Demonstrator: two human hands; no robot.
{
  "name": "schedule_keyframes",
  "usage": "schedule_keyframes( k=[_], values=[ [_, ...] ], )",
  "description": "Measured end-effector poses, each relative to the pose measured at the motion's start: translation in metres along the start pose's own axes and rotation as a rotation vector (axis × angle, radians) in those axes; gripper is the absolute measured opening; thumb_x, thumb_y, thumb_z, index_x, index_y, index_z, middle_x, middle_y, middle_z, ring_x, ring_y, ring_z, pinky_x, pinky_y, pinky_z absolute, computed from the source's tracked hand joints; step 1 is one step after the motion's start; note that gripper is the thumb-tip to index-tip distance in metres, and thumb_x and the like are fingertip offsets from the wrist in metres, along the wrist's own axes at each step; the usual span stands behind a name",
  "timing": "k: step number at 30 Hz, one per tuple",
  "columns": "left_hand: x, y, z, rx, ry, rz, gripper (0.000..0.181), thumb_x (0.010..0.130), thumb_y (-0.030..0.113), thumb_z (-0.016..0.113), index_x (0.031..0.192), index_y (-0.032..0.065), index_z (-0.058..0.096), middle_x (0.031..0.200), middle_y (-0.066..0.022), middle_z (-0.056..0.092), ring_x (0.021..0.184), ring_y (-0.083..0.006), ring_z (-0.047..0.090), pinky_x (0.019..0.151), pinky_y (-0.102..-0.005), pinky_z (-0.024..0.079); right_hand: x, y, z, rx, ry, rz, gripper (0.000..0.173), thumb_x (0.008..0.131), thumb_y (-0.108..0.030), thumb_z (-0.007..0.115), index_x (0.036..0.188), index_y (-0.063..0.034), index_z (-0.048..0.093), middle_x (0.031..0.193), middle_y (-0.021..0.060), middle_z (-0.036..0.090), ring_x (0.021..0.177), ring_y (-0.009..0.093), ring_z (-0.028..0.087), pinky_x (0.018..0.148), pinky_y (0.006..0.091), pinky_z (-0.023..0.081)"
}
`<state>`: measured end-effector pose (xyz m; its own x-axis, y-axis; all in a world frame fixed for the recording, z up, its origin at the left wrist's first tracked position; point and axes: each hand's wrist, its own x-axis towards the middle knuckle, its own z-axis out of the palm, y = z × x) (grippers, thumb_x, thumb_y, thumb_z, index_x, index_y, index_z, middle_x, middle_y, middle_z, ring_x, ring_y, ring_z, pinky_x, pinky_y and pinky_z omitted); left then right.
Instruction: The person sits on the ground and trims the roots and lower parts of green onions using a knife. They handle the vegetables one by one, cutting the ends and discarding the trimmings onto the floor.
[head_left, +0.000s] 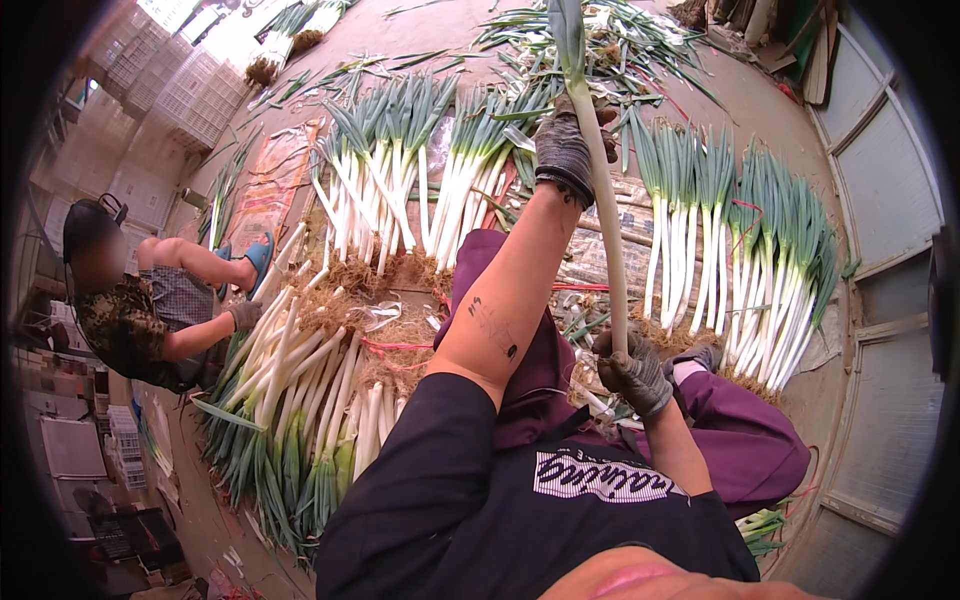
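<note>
A long leek or large green onion (606, 217) runs upright through the view before me, its green top cut off by the upper edge. My left hand (562, 146), in a grey knitted work glove, grips the stalk just below the green leaves. Around its lower white end closes my right hand (639, 375), gloved the same way and hiding the root end. Trimmed leeks (382, 172) lie in rows beyond my left knee. Further rows (690, 225) lie on the right, roots towards me.
At the left a co-worker (127, 300) sits with a gloved hand at a big heap of untrimmed leeks (300, 390). Leaf waste (600, 45) is piled at the far side. Red string (397, 346) lies near my left leg. Plastic crates (187, 90) stand back left; a panelled wall (892, 172) borders the right.
</note>
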<state>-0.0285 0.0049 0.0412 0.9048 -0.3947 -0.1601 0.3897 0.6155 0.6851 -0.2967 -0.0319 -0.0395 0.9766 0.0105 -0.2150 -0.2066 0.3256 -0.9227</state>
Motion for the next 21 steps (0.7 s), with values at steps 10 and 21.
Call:
schedule_keyframes(
  k=[10,21],
  values=[
    [-0.015,0.012,-0.011,0.342,-0.099,0.135,0.029,0.082,0.028,0.057,0.092,0.0,0.056,0.075,-0.0104,0.063,0.053,-0.0157,0.055,0.048,-0.0268,0.046,-0.003,-0.001,-0.014,0.086,0.067,-0.024,0.052,0.073,-0.044,0.065,0.093,0.002,0.05,0.053,-0.003,0.039,0.041,0.005,0.034,0.038,0.0185,0.024],
    [-0.011,0.005,-0.018,0.41,-0.216,0.114,0.024,0.084,0.013,0.051,0.1,-0.0038,0.054,0.087,-0.0164,0.062,0.074,-0.0253,0.062,0.067,-0.0344,0.053,-0.009,0.001,-0.028,-0.016,0.159,-0.018,0.048,0.07,-0.039,0.069,0.092,0.0016,0.053,0.057,-0.0014,0.046,0.045,0.005,0.039,0.042,0.0184,0.029]
  ],
)
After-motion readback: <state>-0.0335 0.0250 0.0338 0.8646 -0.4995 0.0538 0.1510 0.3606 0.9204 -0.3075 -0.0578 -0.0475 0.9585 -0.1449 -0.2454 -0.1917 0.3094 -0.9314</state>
